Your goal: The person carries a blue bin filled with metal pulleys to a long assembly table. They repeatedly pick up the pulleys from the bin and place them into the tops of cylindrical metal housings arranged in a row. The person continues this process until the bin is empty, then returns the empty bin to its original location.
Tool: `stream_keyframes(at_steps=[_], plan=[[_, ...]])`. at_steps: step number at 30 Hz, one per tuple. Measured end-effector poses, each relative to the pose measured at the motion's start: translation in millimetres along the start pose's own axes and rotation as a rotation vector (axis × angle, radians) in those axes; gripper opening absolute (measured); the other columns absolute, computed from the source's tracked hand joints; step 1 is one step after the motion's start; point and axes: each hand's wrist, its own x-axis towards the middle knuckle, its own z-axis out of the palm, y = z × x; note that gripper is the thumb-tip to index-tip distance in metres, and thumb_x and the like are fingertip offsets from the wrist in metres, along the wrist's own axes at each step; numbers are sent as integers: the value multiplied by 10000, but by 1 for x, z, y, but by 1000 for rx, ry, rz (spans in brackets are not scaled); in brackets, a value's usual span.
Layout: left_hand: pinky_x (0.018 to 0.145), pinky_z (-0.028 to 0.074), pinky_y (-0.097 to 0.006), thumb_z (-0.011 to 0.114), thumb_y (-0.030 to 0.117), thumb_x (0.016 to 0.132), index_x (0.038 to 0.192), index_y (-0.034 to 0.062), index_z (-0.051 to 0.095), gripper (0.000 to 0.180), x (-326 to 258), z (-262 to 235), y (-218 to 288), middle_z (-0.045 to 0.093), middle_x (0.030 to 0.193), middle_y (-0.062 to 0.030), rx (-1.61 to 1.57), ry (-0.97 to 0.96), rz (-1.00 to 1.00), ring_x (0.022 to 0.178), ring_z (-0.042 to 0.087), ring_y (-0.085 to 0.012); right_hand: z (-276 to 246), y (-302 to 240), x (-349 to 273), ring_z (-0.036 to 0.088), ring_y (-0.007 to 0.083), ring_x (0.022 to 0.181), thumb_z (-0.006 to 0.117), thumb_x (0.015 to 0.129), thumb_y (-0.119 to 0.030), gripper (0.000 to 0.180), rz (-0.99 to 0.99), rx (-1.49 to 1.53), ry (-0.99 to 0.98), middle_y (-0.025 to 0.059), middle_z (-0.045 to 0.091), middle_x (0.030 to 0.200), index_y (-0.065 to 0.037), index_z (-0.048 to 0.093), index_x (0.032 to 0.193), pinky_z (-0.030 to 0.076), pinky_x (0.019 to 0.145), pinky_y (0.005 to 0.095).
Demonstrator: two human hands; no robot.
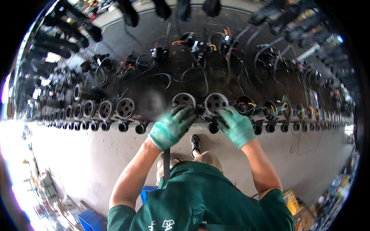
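Gloved in green, my left hand [171, 128] and right hand [237, 127] reach, in the head view, to the near edge of a dark worktop [231, 23]. Left fingers lie close together over the lower right of a grey-rimmed round housing [183, 100]; right fingers, slightly parted, overlap the lower right of a second housing [216, 102]. Blur and overlap hide the fingertips, so I cannot tell whether either hand pinches a rim or merely touches it.

Both housings sit side by side at the middle of the near edge, their holed faces toward me, within a long row stretching left and right. Just below the second one, a black tube [214, 128] juts out. Farther back, wired parts [159, 54] lie scattered toward the worktop's far edge.

I judge the housings stiff and fairly weighty, not fragile, with smooth rims that could slip under gloves. The outer wall just beneath the rim, taken from opposite sides, seems a surer hold than the holes.
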Motion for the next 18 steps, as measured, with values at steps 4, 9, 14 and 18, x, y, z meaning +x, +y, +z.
stream_keyframes(at_steps=[4,9,14,18], plan=[[859,550,-437,632,-15,813,1253,63,640,446,-95,4,40,676,1158,-148,-296,138,-420,993,659,-350,3,-26,1,714,343,890,744,871,-191,281,-60,279,-214,158,712,1024,-95,690,1130,593,744,432],[849,557,-407,620,40,872,1267,82,646,397,-311,98,104,711,1092,-155,-469,373,-1325,935,695,-323,111,-55,-6,692,368,948,659,930,-160,256,-236,369,-616,186,714,1069,-72,701,1167,557,843,407],[902,555,-398,627,92,897,1294,94,636,397,-511,225,306,729,1130,-164,-422,585,-2208,998,710,-322,280,-51,-58,722,233,741,667,949,-202,272,-138,271,-1010,168,743,929,-62,694,1180,564,703,373],[904,552,-387,616,134,891,1275,81,651,389,-556,317,514,737,1107,-183,-602,789,-2611,1004,715,-326,364,-69,-102,731,249,747,659,936,-196,268,-297,-125,-1219,168,753,956,-61,711,1162,572,738,376]])
